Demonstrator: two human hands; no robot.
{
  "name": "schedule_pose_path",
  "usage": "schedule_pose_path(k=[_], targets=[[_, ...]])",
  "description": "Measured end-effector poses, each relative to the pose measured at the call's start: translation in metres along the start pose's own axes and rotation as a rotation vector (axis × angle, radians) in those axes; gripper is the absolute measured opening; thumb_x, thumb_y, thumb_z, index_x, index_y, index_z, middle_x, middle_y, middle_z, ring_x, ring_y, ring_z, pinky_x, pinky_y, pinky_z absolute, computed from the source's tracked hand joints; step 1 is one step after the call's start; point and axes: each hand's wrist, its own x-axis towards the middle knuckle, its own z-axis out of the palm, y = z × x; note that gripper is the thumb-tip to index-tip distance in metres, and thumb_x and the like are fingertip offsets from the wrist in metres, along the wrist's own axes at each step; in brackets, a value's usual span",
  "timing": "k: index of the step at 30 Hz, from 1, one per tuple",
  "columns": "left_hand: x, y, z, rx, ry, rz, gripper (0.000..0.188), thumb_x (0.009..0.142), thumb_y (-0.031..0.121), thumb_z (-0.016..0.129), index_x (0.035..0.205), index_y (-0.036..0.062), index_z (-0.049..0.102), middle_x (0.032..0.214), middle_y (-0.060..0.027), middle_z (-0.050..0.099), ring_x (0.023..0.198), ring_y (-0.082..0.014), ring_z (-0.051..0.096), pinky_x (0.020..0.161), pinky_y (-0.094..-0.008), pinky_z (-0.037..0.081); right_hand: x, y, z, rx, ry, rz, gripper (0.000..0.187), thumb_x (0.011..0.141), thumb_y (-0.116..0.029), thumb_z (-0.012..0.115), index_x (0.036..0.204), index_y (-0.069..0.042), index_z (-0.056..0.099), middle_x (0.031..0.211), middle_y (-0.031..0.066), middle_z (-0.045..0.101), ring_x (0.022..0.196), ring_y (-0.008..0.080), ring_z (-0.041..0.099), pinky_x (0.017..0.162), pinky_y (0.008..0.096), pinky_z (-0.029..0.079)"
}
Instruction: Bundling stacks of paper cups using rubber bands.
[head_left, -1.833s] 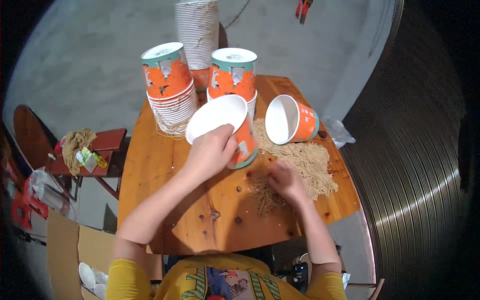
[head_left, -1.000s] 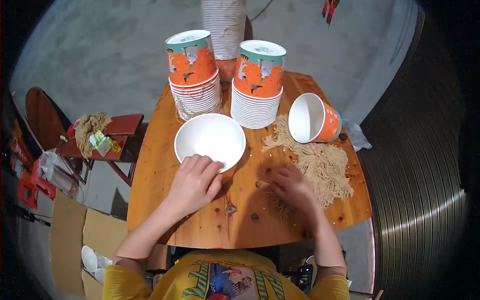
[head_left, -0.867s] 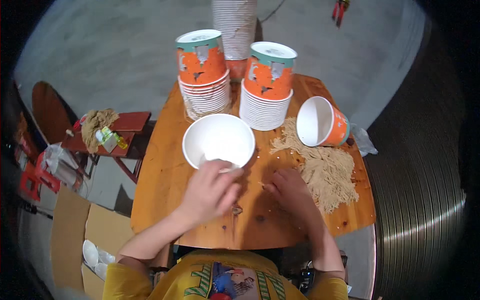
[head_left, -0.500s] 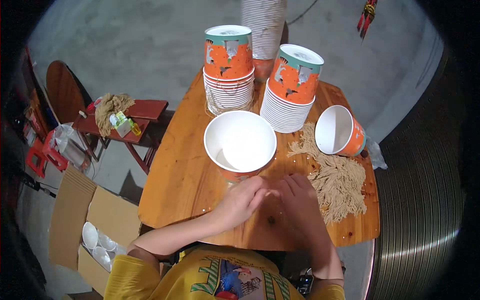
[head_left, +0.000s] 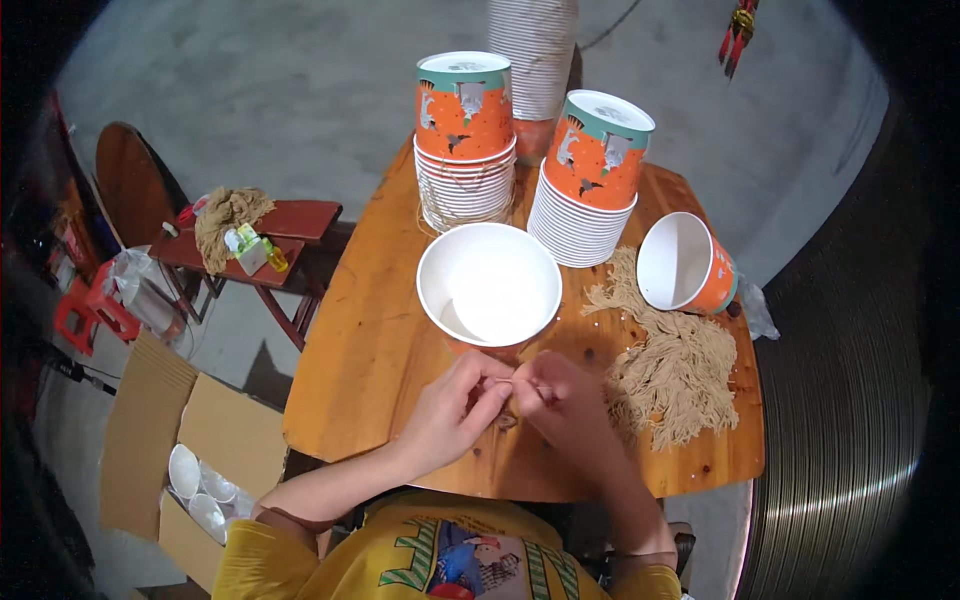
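Just in front of an upright white-lined paper bucket point(head_left: 490, 285), my left hand point(head_left: 448, 412) and my right hand point(head_left: 565, 405) meet with fingertips pinched. Between them runs a thin pale strand point(head_left: 504, 380), which looks like a piece of string; its ends are hidden by my fingers. Right of my right hand lies a loose heap of tan string point(head_left: 685, 375). Another paper bucket point(head_left: 672, 262), orange outside, rests on its side at the heap's far end.
Two upside-down stacks of orange paper buckets, the left stack point(head_left: 464, 115) with string around it and the right stack point(head_left: 597, 150), stand at the back of the wooden table point(head_left: 350, 370). An open cardboard box point(head_left: 222, 430) holds white cups at left. A red bench point(head_left: 305, 218) stands beyond.
Both hands have shifted left, and their fingertips have come closer together, with the thin strand now showing between them. The view has swung slightly; the buckets stay in place.
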Motion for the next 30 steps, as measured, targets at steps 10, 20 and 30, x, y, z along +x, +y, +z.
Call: schedule_pose_path(k=[10,20,30], targets=[[-0.009,-0.015,-0.029,0.350,-0.096,0.205,0.015,0.091,0.014,0.058,0.093,0.0030,0.048,0.087,-0.0159,0.055,0.076,-0.0327,0.058,0.066,-0.0386,0.048,-0.002,0.030,0.044,0.417,-0.003,0.043,0.004,0.088,-0.003,0.059,0.086,-0.004,0.056,0.068,-0.0071,0.049,0.058,0.0010,0.042,0.053,0.0194,0.036],[0.056,-0.009,-0.079,0.889,-0.195,0.657,0.025,0.077,0.007,0.064,0.099,0.0036,0.053,0.096,-0.0102,0.053,0.098,-0.0311,0.051,0.094,-0.0440,0.037,-0.005,0.032,0.051,0.399,0.239,0.106,0.003,0.087,-0.004,0.062,0.085,-0.004,0.060,0.062,-0.0087,0.045,0.056,0.0007,0.040,0.050,0.0197,0.034],[0.067,0.019,-0.052,0.462,-0.397,0.262,0.026,0.085,0.003,0.057,0.111,0.0010,0.058,0.091,-0.0133,0.057,0.087,-0.0295,0.060,0.077,-0.0368,0.048,0.009,0.024,0.041,0.051,0.567,-0.206,0.012,0.082,-0.006,0.065,0.090,-0.008,0.056,0.070,0.0069,0.054,0.057,0.0161,0.053,0.055,0.0291,0.045]])
